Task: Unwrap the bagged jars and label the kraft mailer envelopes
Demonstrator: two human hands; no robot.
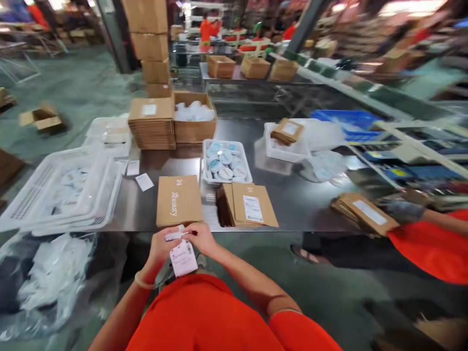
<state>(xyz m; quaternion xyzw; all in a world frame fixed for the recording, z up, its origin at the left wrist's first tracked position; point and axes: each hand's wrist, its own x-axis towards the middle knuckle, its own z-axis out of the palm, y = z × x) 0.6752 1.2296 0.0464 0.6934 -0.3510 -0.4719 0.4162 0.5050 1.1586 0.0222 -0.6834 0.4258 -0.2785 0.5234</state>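
Just off the table's front edge, my left hand [164,249] and my right hand [202,239] are close together, both pinching a white paper label strip [184,258]. A printed part of the strip hangs below the fingers; the small folded bit between the fingertips is hard to make out. Directly ahead lies a brown cardboard box [179,199] printed "Sbeauty". To its right is a stack of flat brown cartons [254,204], the top one bearing a white label. Behind them stands a white tray [249,171] of round white and blue items.
Nested white plastic baskets [115,192] stand at the left table edge. Loose white cards [144,182], a carton stack [151,127] and an open box [195,130] of white bags are behind. A co-worker's red sleeve [431,248] and labelled cartons [369,212] are at right.
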